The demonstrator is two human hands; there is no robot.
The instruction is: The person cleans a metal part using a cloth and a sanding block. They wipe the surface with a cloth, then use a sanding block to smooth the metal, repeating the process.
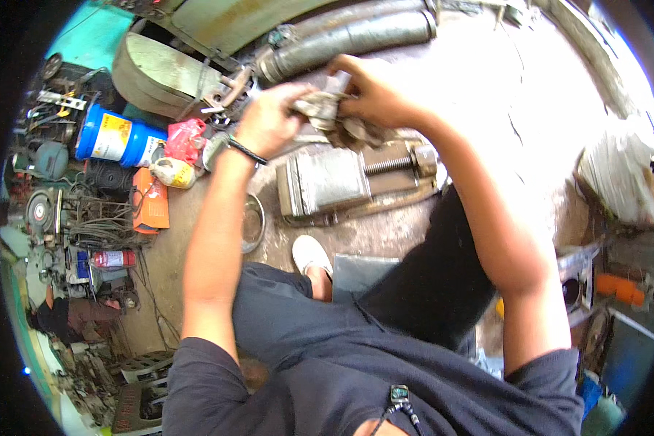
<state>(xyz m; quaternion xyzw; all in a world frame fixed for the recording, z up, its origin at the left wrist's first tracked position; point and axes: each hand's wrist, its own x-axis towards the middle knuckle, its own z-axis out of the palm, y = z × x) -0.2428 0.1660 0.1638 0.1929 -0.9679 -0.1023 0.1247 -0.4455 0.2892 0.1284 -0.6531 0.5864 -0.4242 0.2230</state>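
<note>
- Head view: we note both forearms extended forward, elbows slightly bent, converging over the metal vise (330, 180).
- Left hand (270, 120): fingers bent, partly closed on the near-left end of a crumpled, stained cloth (318, 109); black bracelet (247, 150) at the wrist.
- Right hand (376, 93): wrist angled inward, index finger arched, thumb and fingers gripping the cloth's other side.
- We place the cloth between the hands, above the vise's far edge.

Toward the upper left of the frame, a blue bucket (88, 129) carried a yellow-and-white label (113, 136) with dark print. At the left, a red cylinder (128, 258) bore pale markings, too small to read.
</note>
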